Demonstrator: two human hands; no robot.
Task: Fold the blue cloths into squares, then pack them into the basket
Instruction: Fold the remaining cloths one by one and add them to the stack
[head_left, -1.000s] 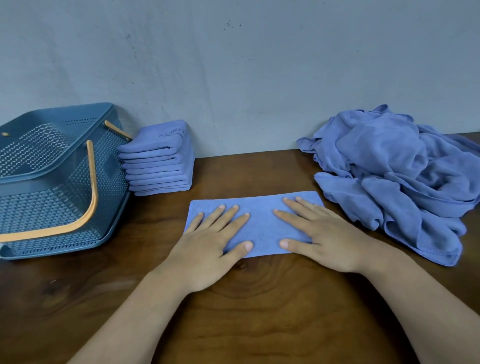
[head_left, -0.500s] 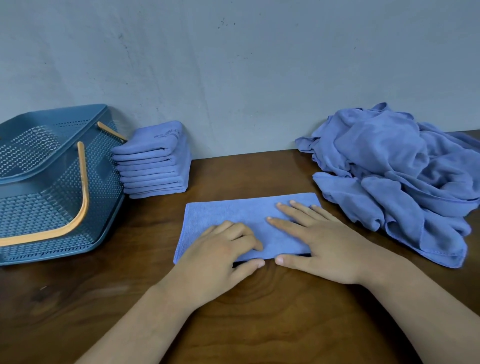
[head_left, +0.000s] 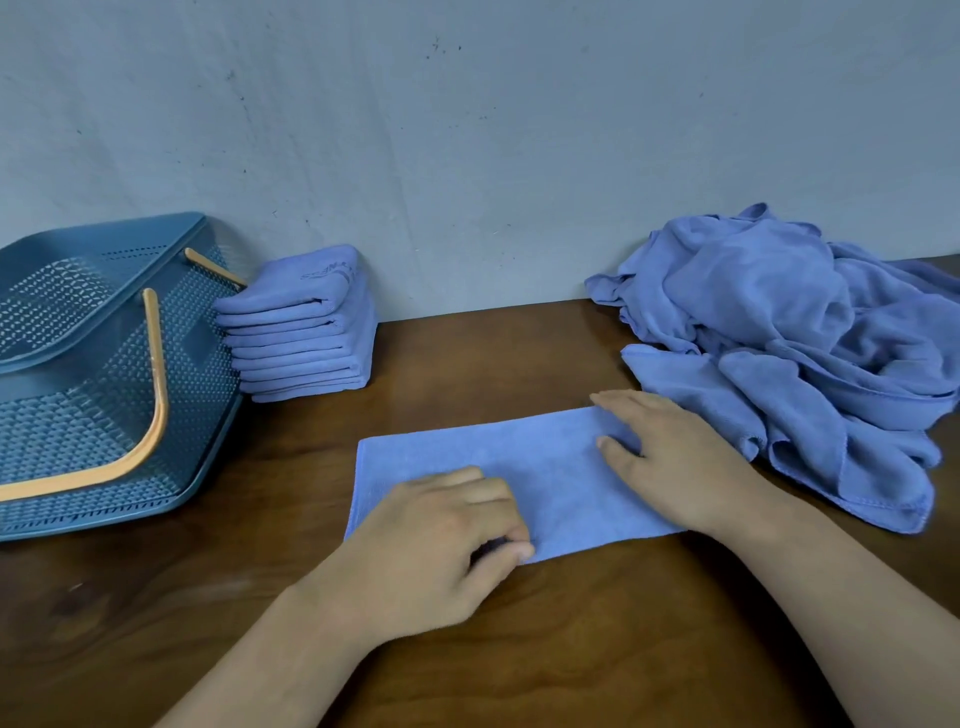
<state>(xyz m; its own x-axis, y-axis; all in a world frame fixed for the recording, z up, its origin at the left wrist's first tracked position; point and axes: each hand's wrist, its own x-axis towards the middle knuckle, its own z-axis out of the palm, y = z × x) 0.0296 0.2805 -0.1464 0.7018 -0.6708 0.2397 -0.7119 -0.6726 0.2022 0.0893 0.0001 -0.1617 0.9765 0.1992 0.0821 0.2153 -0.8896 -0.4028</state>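
A blue cloth (head_left: 524, 473), folded into a long rectangle, lies flat on the wooden table in front of me. My left hand (head_left: 441, 540) has its fingers curled and pinches the cloth's near edge close to the middle. My right hand (head_left: 670, 457) rests flat on the cloth's right end with straight fingers. A stack of several folded blue cloths (head_left: 304, 327) stands against the wall at the left. The blue plastic basket (head_left: 104, 400) with orange handles sits tilted at the far left. A heap of unfolded blue cloths (head_left: 810, 343) lies at the right.
The dark wooden table (head_left: 519, 649) runs up to a grey wall (head_left: 467, 130) at the back. The basket's orange handle (head_left: 150, 415) hangs across its side facing me. The heap's edge lies just beside my right hand.
My left hand went from flat to curled and now pinches the near edge of the cloth. My right hand slid to the right end of the cloth.
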